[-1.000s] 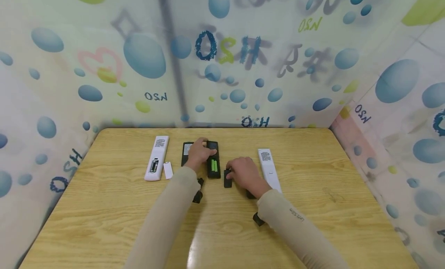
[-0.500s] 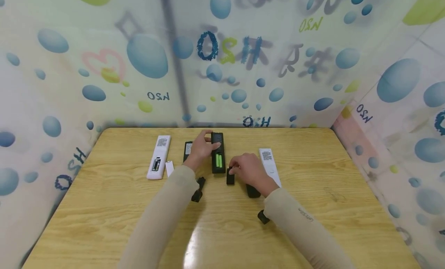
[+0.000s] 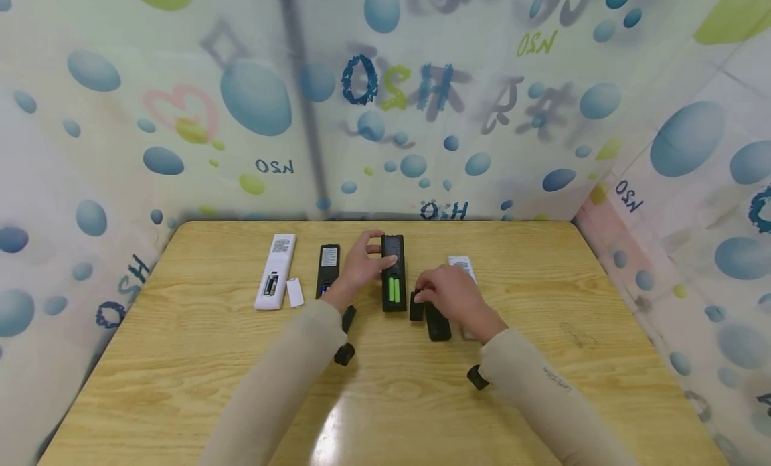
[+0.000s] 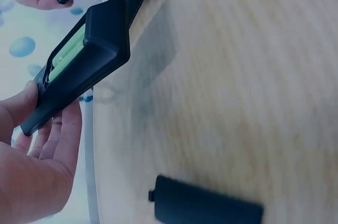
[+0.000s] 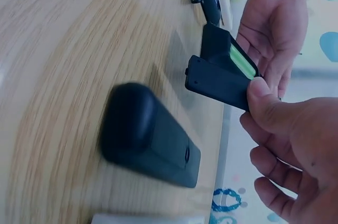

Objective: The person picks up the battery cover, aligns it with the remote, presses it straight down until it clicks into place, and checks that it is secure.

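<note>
Cover (image 5: 219,82) is pinched in my right hand (image 3: 452,293); beside it, my left hand (image 3: 361,264) grips the remote (image 4: 79,76), best kept steady.

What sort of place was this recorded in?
Probably a small curtained booth: sheet-like walls printed with blue drops and mirrored H2O lettering stand behind and beside a wood-grain table, where the left hand holds an open black remote control.

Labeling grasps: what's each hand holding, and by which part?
Left hand: black remote with green batteries, by the end away from them. Right hand: black cover, pinched at one end.
</note>
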Available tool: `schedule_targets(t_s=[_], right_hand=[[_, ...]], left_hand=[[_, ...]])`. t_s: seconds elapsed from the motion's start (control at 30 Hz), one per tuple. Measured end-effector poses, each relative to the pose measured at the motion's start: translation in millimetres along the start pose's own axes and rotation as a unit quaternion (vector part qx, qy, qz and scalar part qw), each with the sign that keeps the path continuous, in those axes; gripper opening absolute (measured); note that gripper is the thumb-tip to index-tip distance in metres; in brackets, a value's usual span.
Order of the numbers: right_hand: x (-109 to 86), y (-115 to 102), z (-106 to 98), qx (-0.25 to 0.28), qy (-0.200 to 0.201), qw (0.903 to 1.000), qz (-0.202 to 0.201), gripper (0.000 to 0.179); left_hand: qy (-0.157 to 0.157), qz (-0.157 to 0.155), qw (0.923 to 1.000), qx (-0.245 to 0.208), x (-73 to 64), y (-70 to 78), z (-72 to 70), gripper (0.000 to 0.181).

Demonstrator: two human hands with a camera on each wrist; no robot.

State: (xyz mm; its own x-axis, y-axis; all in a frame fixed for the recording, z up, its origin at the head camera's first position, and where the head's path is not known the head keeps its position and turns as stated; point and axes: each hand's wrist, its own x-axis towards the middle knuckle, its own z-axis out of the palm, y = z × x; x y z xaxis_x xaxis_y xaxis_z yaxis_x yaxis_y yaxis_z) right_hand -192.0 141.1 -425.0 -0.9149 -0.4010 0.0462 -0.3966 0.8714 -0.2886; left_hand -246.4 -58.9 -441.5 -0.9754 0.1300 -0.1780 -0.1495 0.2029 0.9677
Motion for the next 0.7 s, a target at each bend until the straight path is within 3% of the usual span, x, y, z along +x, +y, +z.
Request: schedule_targets(t_s=[0.4, 0.7], right_hand=[[-10.7, 12.3, -11.7, -0.008, 0.002, 0.9999, 0.015, 0.018], [-11.2, 14.1, -14.1, -0.010, 0.005, 0.9999, 0.013, 0.017]], left_hand=[[-0.032, -0.001, 0.9989, -0.034, -11.3, -3.8, 17.4, 0.057], [-0.022, 0.019, 0.9994, -0.017, -8.6, -13.1, 19.9, 0.055]])
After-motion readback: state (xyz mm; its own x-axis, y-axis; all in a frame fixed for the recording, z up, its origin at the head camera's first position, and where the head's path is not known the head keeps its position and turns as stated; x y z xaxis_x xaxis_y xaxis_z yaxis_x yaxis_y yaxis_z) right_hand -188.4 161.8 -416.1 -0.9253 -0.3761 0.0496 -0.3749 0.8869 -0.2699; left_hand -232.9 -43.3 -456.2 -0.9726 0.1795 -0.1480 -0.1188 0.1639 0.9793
